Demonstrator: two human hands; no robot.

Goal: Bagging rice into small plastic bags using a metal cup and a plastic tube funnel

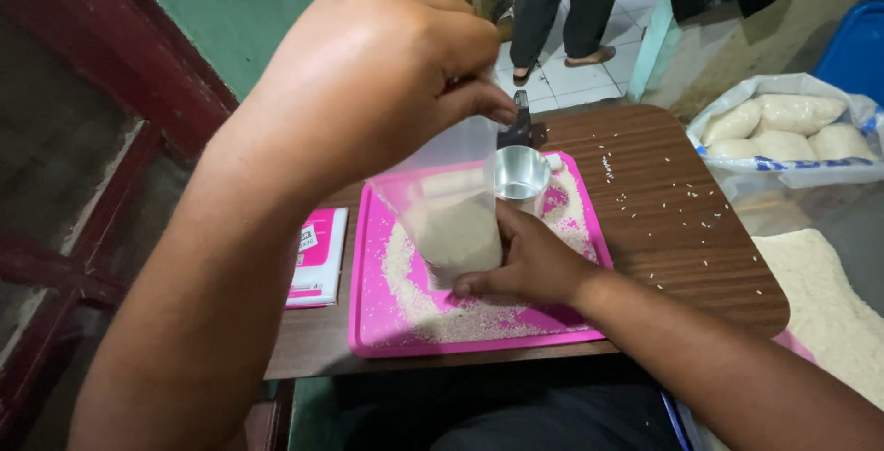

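the left hand (368,83) is raised close to the camera, its fingers (483,101) pinched shut on the top edge of a clear plastic bag (451,212) that hangs down onto the pink tray (387,331). the right hand (529,262) cups the bag's lower part, fingers curled round the side and base where the white grains have settled. the bag stands near the tray's middle, just in front of a small metal cup (520,175), with spilled grains scattered about it on the tray and the brown counter (681,230)

the film looks thin, limp and slippery, so the empty upper part will fold and gives no support; the filled bottom is likely dense but shifts like sand. the sound hold is as now: a pinch at the mouth to keep it upright, a palm under or round the grain mass to carry the weight. a sharp squeeze could, i think, burst a seam, though the seams are not clear here. a pink card (318,253) lies left of the tray; packed bags (783,124) sit far right
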